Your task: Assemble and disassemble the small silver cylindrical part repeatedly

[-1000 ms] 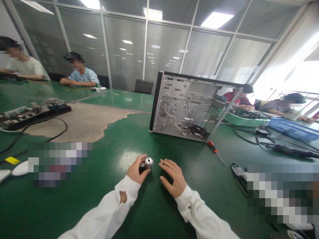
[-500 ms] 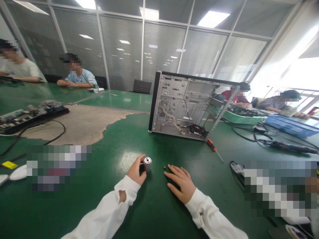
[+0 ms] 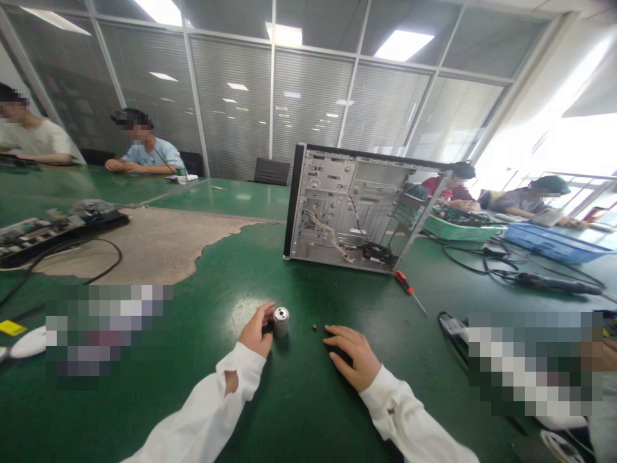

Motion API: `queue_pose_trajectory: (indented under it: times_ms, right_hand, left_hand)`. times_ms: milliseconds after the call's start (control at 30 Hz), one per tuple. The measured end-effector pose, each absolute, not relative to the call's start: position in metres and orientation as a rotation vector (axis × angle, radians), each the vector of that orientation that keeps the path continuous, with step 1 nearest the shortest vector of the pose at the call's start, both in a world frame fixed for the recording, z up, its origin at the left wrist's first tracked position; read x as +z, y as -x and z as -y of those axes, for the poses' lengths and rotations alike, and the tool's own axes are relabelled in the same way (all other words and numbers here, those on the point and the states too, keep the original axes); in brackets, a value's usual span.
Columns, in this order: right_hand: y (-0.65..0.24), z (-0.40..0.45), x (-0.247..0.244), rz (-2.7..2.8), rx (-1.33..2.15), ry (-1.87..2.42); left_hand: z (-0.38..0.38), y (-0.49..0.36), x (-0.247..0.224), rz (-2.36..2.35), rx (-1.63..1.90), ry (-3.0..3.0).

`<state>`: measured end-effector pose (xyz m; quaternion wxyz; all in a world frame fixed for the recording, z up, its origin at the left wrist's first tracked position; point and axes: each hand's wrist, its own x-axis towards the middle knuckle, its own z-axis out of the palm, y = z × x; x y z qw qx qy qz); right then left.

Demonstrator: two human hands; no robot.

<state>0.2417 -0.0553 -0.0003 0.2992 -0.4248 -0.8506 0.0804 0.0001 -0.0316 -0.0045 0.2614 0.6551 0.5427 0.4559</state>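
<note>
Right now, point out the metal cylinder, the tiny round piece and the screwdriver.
Metal cylinder (image 3: 281, 325): head view, on its side wall below the top face.
Tiny round piece (image 3: 315, 326): head view, on its middle.
Screwdriver (image 3: 409, 289): head view, on the lower part of its handle.

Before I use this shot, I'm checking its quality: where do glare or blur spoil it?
Head view: the window at right washes out; head view: pale glare on the table beyond the left hand; head view: coarse pixel blocks hide patches at both sides; head view: the small piece beside the right hand is too tiny to identify.
</note>
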Motion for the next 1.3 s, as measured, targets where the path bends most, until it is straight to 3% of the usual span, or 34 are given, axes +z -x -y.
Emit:
queue_pose_trajectory:
  times_ms: [1300]
  right_hand:
    - [-0.245,0.044,-0.006,1.943,0.388,1.155]
  left_hand:
    - [0.034,-0.001,-0.001,-1.484,1.194,-1.807]
